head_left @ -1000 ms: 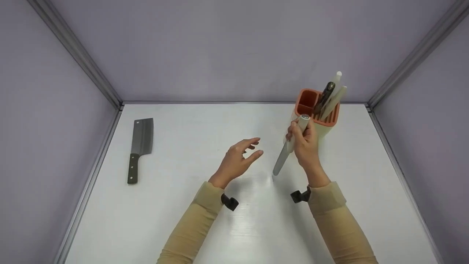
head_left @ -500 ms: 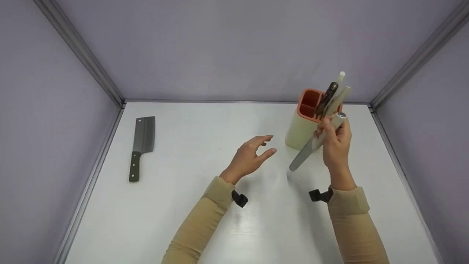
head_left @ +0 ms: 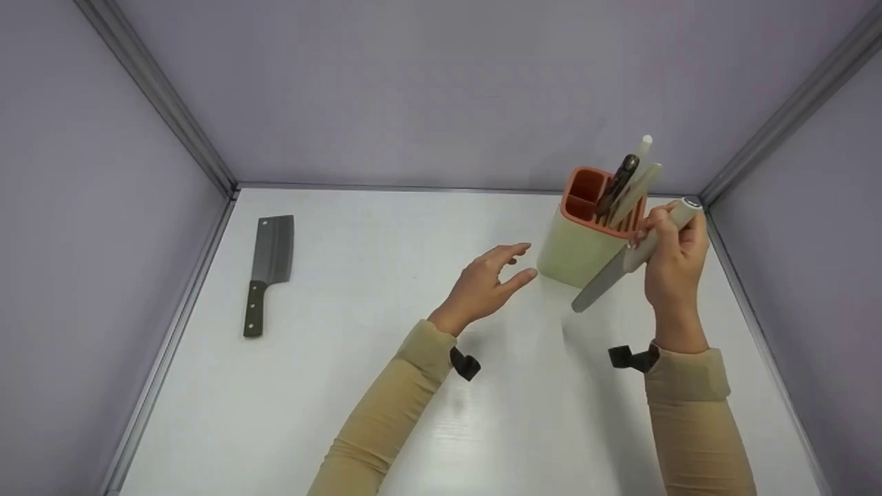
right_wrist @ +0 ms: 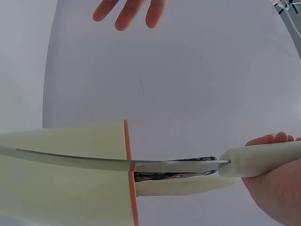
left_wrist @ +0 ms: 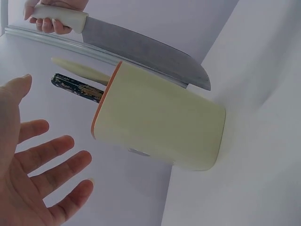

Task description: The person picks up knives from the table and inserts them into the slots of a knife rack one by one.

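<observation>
My right hand (head_left: 675, 269) grips the pale handle of a broad-bladed kitchen knife (left_wrist: 141, 49), its blade slanting down and to the left above the table. Just behind that blade stands a pale green knife block (head_left: 579, 251) with an orange slotted top. Out of its slots lean a dark patterned handle (head_left: 618, 184) and two pale handles (head_left: 637, 193). My left hand (head_left: 486, 282), fingers spread and holding nothing, hovers to the left of the block without touching it. In the left wrist view its fingers (left_wrist: 51, 153) point toward the block.
A cleaver (head_left: 270, 272) with a dark riveted handle lies flat at the left of the white table (head_left: 386, 275). Pale lilac walls with grey metal edging (head_left: 413, 187) enclose the table at the back and both sides.
My right hand has carried the knife rightward, from in front of the block to its right side. My left hand has drifted right and slightly forward, closer to the block.
</observation>
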The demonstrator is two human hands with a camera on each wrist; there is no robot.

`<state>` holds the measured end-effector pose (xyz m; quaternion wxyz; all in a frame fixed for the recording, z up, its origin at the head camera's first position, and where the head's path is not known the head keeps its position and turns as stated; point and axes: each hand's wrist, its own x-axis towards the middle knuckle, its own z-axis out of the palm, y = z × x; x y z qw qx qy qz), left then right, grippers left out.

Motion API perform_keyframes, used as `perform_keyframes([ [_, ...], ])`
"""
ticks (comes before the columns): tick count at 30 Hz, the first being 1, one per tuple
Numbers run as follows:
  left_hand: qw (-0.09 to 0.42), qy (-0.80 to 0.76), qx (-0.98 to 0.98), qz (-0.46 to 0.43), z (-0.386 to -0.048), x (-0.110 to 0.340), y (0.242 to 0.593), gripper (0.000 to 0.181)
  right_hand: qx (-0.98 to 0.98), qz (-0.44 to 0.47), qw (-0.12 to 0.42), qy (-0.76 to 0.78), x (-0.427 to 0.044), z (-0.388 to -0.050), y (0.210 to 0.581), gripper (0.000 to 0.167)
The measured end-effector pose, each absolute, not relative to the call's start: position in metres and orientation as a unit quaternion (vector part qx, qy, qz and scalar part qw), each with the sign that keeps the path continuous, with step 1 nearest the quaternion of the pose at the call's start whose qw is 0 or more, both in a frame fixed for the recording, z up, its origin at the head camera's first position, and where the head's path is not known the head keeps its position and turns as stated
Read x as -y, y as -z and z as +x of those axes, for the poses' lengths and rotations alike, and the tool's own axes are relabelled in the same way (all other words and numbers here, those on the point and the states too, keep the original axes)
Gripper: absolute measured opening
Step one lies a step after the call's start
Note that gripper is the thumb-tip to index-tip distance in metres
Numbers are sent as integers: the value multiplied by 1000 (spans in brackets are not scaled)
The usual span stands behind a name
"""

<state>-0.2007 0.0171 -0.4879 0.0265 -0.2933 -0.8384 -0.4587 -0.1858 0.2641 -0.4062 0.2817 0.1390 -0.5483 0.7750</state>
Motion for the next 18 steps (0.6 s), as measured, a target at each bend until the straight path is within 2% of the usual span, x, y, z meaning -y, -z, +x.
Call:
perform_keyframes([
  [11, 17, 478, 827, -297, -207, -31, 482, 58, 551, 127, 289, -773, -281, -195, 375, 4],
  [18, 30, 500, 810, -305, -208, -42, 474, 58, 567, 96, 267, -773, -287, -207, 349, 4],
])
